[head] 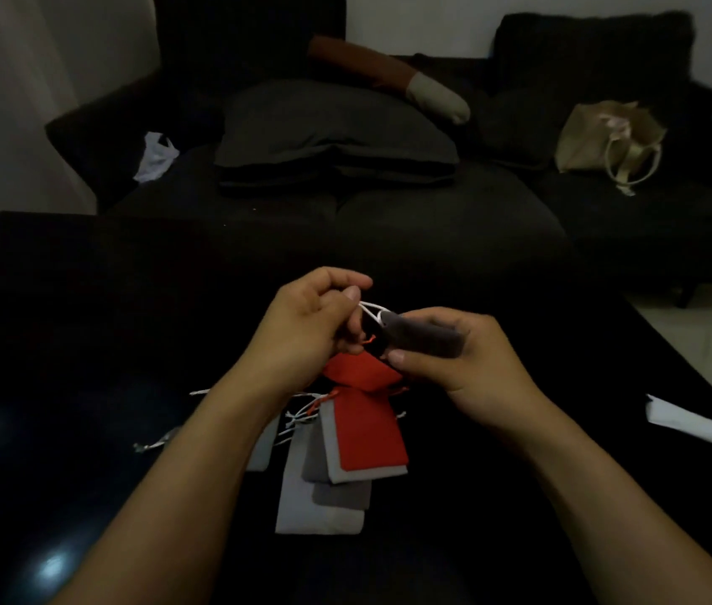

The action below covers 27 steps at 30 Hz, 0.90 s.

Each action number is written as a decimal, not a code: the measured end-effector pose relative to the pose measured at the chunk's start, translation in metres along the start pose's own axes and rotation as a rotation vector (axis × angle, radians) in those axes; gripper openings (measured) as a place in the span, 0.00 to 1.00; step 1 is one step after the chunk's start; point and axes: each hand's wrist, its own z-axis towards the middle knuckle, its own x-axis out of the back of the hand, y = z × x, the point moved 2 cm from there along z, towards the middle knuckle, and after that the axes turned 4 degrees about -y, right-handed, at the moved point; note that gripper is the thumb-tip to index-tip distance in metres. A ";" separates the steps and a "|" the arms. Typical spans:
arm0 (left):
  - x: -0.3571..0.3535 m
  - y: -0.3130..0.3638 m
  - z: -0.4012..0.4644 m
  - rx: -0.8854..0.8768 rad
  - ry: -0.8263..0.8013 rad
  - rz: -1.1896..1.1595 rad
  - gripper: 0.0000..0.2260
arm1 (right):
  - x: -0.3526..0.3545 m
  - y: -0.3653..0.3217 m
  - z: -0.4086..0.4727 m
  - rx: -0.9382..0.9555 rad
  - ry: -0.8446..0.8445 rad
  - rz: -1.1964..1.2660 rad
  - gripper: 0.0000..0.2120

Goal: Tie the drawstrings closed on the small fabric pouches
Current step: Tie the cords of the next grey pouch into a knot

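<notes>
Above the black table, my right hand grips a dark grey pouch held sideways, its mouth pointing left. My left hand pinches the pouch's white drawstring, which runs taut from the mouth to my fingers. Below my hands lies a pile of pouches: a red pouch on top, another red pouch behind it, and grey pouches fanned out underneath, with white and red cords trailing left.
A white paper lies at the table's right edge. Behind the table stands a dark sofa with a grey cushion, a beige tote bag and a white plastic bag.
</notes>
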 end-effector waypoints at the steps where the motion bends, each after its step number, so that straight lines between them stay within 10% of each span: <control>1: 0.003 -0.001 0.000 -0.020 0.012 0.069 0.08 | 0.004 -0.001 0.000 0.029 0.016 -0.129 0.15; 8: 0.027 -0.011 -0.003 0.054 0.021 0.402 0.03 | 0.023 -0.004 -0.004 0.154 0.090 -0.717 0.06; 17: 0.035 -0.006 -0.003 -0.066 0.097 0.615 0.09 | 0.037 -0.019 -0.007 0.264 0.246 -0.875 0.02; 27: -0.007 -0.005 0.000 0.123 -0.067 -0.768 0.16 | -0.010 -0.018 0.000 -0.222 0.062 0.628 0.12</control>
